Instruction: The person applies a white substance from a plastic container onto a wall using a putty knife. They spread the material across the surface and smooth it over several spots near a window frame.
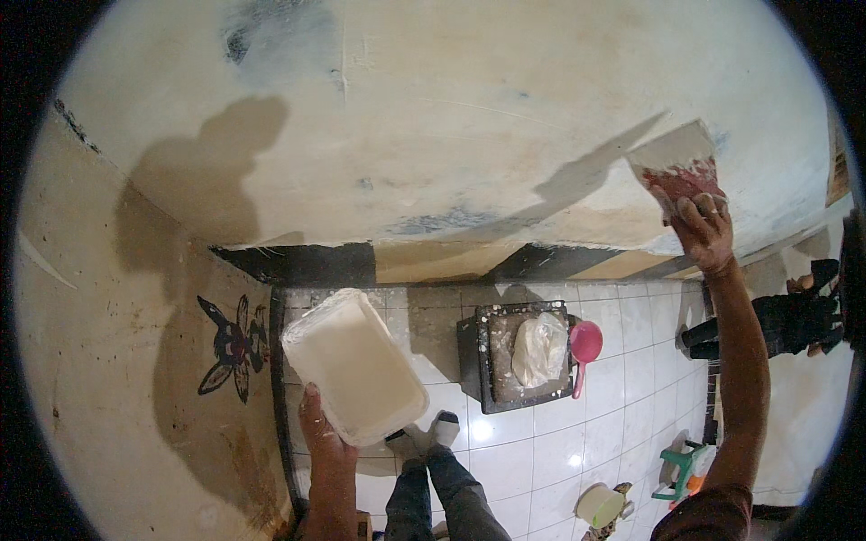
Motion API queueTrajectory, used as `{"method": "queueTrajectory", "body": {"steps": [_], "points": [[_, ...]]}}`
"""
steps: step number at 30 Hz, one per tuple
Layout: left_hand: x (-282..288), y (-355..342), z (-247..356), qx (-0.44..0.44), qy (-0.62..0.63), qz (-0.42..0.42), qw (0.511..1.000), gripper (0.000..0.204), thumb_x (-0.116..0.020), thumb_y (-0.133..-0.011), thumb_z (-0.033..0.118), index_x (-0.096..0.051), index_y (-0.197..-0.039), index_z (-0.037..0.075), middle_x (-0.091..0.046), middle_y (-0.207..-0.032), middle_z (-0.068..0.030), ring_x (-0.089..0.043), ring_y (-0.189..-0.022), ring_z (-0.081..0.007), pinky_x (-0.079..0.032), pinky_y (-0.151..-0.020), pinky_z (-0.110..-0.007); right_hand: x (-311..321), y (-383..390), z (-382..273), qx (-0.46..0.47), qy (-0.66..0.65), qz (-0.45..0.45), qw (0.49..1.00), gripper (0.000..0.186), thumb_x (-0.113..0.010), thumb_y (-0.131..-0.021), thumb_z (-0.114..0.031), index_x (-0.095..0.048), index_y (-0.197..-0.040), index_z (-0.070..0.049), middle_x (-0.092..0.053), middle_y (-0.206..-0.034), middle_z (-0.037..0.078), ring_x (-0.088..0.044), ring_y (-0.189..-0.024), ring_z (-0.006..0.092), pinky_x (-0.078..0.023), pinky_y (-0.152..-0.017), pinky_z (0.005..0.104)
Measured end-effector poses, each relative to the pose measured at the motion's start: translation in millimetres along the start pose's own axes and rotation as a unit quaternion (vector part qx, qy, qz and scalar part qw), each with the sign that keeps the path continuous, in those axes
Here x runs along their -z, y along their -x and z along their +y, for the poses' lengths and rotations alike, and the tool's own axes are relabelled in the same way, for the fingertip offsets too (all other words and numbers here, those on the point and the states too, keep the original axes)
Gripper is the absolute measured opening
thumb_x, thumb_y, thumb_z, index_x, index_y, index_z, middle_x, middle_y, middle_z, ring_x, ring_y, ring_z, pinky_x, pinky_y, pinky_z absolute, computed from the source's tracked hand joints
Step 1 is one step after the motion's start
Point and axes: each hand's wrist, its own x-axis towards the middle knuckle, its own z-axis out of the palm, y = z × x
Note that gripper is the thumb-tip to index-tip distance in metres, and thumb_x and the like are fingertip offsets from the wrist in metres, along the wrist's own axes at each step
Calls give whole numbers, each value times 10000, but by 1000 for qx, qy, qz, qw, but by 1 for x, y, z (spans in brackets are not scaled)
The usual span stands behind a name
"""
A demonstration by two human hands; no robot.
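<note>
I watch from afar: right hand [703, 233] pinching the scraper [678, 155], far right; left hand [327, 429], thumb showing, fingers hidden, holding the long slanting tub [395, 352], near left

1. Single view: head cam, L one of a side-by-side pair worn on the head; wide fisheye, pic upright, not mirrored.
2. Looks fwd + steeply down from above wearer's hands: front wall [433, 162] fills approx. upper half, tiled floor [622, 334] below, side wall [99, 316] at L.
3. Wearer's legs [465, 500] enter btm, nr ctr; L forearm [334, 496] from btm edge, R forearm [744, 361] from lower R.
4. Dist.: tray [422, 402] in L hand [327, 435] nr lens; R hand [704, 239] farther, by front wall; floor well below.
5. Edges bow twd rim; pic corners black.
6. 2nd person [780, 320] sideways nr R rim.
</note>
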Motion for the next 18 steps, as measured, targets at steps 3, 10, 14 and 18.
{"method": "queueTrajectory", "body": {"steps": [3,10,14,18], "points": [[-2,6,7,4,5,19,1000,618,-589,-879,423,-426,-1292,-7,-557,-1197,-141,-581,-1077,-270,-508,-906,-413,6,-82,-36,21,-133,107,985,412,-641,-725,-119,-629,-1137,-123,-586,-1257,52,-533,-1175,219,-423,-1006,408],[-1,4,0,5,2,20,1000,647,-578,-877,447,-398,-1336,28,-515,-1267,-141,-522,-1168,-274,-464,-964,-433,-51,-200,-134,88,-129,178,972,403,-690,-693,-175,-664,-1087,-95,-594,-1056,-25,-551,-1061,151,-455,-840,316],[-5,6,0,-1,6,4,1000,655,-573,-879,451,-384,-1351,38,-505,-1284,-138,-505,-1191,-277,-450,-979,-437,-63,-218,-151,99,-140,174,970,419,-634,-719,-225,-621,-1115,-89,-593,-1110,33,-551,-1066,185,-485,-842,326],[-17,15,6,24,11,19,999,670,-560,-881,466,-373,-1365,43,-489,-1308,-135,-506,-1189,-275,-437,-992,-429,-84,-202,-140,101,-118,97,983,465,-587,-767,-280,-568,-1192,-91,-582,-1163,62,-563,-1062,216,-537,-821,350]]}}
